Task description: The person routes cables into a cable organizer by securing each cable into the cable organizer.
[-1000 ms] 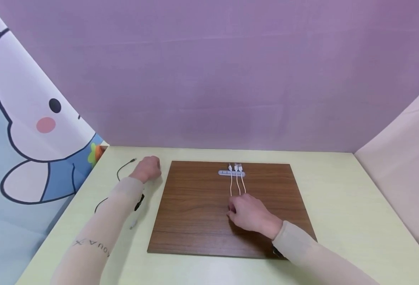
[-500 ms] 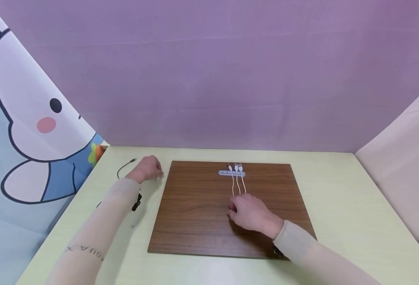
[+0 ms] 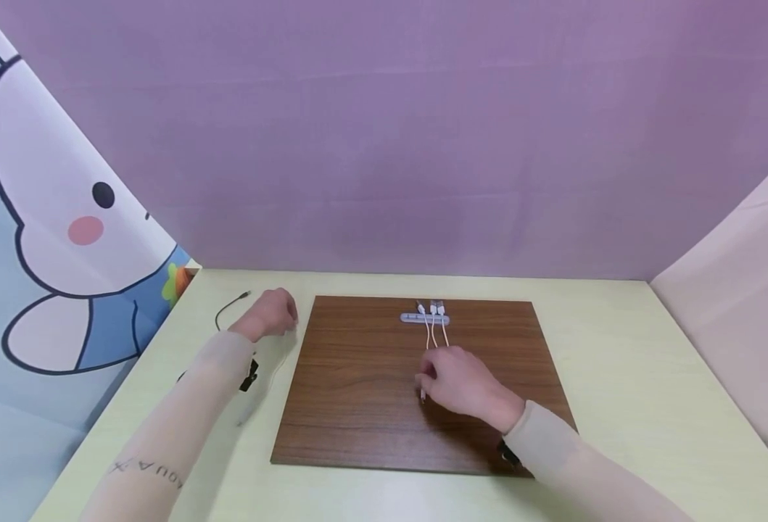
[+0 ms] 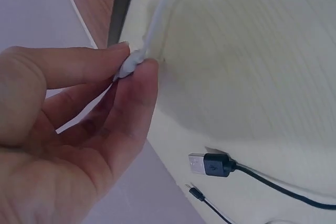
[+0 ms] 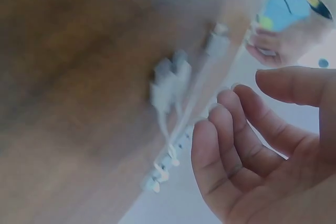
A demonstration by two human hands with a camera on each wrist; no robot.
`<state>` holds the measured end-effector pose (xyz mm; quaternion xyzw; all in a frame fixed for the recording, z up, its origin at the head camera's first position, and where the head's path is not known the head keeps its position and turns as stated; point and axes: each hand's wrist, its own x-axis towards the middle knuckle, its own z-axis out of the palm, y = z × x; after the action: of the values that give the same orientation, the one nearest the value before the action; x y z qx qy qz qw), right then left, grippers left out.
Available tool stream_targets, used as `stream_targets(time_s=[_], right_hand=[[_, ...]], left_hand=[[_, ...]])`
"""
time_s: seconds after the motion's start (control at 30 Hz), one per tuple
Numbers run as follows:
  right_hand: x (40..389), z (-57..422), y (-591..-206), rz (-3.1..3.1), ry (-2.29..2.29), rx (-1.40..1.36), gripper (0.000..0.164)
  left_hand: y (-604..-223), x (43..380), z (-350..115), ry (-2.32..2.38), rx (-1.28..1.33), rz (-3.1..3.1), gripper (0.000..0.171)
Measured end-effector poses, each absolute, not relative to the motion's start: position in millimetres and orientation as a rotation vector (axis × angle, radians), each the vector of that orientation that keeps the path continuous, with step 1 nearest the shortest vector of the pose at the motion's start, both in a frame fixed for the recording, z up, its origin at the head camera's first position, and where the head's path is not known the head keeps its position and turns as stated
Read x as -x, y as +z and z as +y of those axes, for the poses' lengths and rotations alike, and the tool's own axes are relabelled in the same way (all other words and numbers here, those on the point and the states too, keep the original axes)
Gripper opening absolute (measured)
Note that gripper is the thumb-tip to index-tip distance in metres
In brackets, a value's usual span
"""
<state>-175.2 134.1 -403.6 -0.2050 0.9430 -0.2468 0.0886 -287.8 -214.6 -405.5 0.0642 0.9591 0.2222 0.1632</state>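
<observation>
At the left of the wooden board [image 3: 344, 406], my left hand [image 3: 273, 313] pinches the plug end of a white cable [image 4: 132, 62] between thumb and fingertips. The cable trails off over the table. Above the board, my right hand [image 3: 463, 380] holds nothing, fingers loosely bent and thumb apart from them. Beneath it lie white cables [image 3: 445, 335], which run through a pale cable holder [image 3: 425, 318] near the board's far edge. Their near plugs [image 5: 165, 85] appear blurred on the board in the right wrist view; the hand covers most of them in the head view.
A black USB cable [image 4: 216, 164] lies on the table near my left hand, with a small black plug [image 4: 196, 192] beside it. The pale table [image 3: 625, 377] extends around the board. A purple cloth [image 3: 384, 145] hangs behind, and a cartoon-print cloth [image 3: 51, 217] on the left.
My left hand has shifted slightly and a white cable now hangs from its fingers. The right hand has lifted a little off the white cables, and a plug shows under it.
</observation>
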Motion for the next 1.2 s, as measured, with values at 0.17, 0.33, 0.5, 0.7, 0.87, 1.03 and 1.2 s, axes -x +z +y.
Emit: stream_targets(time_s=[0.17,0.33,0.5,0.7,0.87,1.03,1.2], right_hand=[[181.1,136.0,-391.9,2.802,-0.818,0.583,0.008],[183.7,134.4,-387.7,2.779,-0.871,0.616,0.006],[185.7,131.0,-387.2,2.753,-0.921,0.608,0.006],[189.4,123.9,-386.9,2.707,-0.997,0.625,0.005],[192.8,117.8,-390.5,2.668,-1.045,0.637,0.004],[195.1,112.7,-393.6,2.637,-1.076,0.641,0.003],[198.2,105.7,-395.2,2.617,-1.114,0.684,0.008]], left_hand=[[-400.5,286.7,-212.2,0.613,-0.301,2.787,0.014],[-392.3,283.5,-205.2,0.581,-0.424,2.853,0.018],[-386.1,278.4,-194.5,0.578,-0.526,2.910,0.018],[-380.3,274.3,-181.6,0.661,-0.552,2.920,0.012],[-373.6,271.3,-171.0,0.735,-0.579,2.907,0.010],[-369.7,269.7,-163.4,0.850,-0.598,2.872,0.008],[-367.3,266.7,-153.7,1.014,-0.576,2.780,0.009]])
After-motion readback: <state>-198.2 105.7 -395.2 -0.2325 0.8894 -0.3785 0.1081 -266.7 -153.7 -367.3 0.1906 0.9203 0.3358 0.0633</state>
